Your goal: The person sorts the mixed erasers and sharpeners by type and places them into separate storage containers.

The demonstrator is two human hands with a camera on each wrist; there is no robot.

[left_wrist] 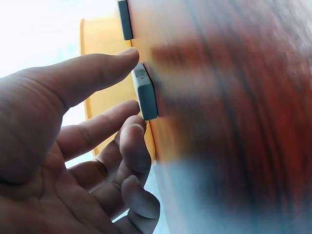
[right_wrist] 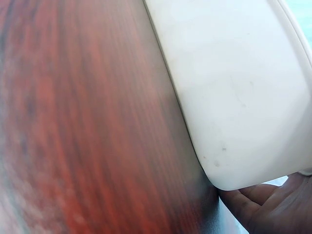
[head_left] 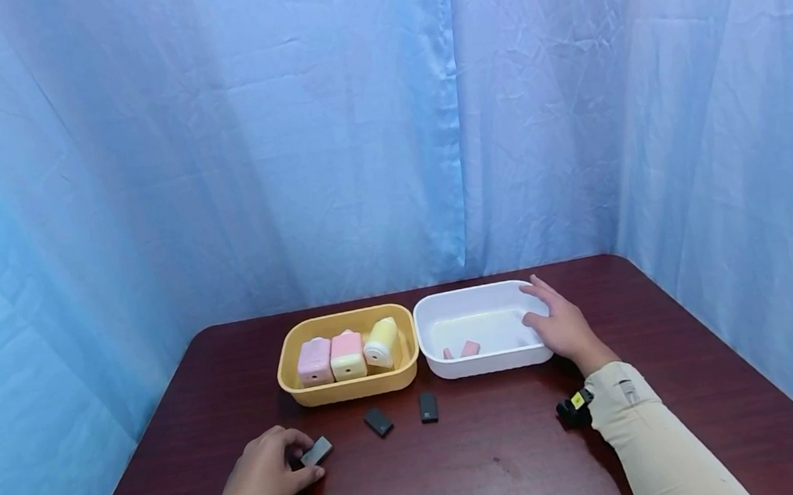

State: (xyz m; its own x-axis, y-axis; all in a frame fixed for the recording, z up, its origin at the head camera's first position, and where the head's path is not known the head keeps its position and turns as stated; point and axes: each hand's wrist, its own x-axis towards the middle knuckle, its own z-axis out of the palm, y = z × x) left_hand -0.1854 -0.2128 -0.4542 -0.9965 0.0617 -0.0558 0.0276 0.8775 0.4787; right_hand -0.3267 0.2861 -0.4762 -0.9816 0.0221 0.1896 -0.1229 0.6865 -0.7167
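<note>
My left hand (head_left: 263, 471) is low over the table at the left, its thumb and fingertips on either side of a small dark grey block (head_left: 317, 451) that looks like an eraser. In the left wrist view the block (left_wrist: 146, 92) lies flat against the tabletop, and a gap shows between it and the thumb tip. My right hand (head_left: 564, 323) grips the right end of a white plastic basket (head_left: 492, 363), thumb inside the rim. Fingers lie along the outer wall in the right wrist view. Small pink blocks (head_left: 471, 348) lie in this basket.
Left of the white basket, touching it, stands a yellow basket (head_left: 353, 393) holding a purple (head_left: 315, 360), a pink (head_left: 348, 354) and a yellow (head_left: 383, 341) pencil sharpener. Two more dark blocks (head_left: 379, 421) lie in front. Blue curtains (head_left: 329, 127) hang behind the dark red table (head_left: 514, 457).
</note>
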